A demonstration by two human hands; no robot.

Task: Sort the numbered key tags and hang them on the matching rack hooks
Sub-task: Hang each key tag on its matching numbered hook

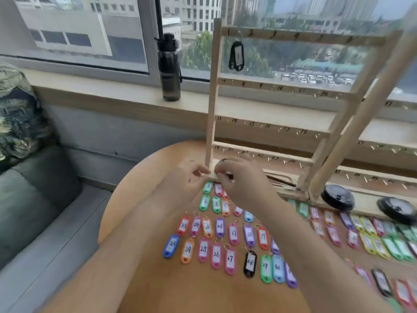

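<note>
A wooden rack [213, 105] with numbered hook rows stands on the round table. One black key tag [236, 55] hangs from hook 1 in the top row. Several coloured numbered tags lie in rows on the table, such as green tag 2 [205, 202] and black tag 28 [250, 264]. My right hand [242, 184] grips a small black tag [220, 165] near the rack's foot. My left hand [185, 181] pinches at that same tag's end, beside the rack's left post.
A dark water bottle [169, 68] stands on the window sill behind the rack. Two black lids [337, 197] [397, 210] lie on the table at right. A grey sofa [33, 199] with a patterned cushion [15, 114] is on the left.
</note>
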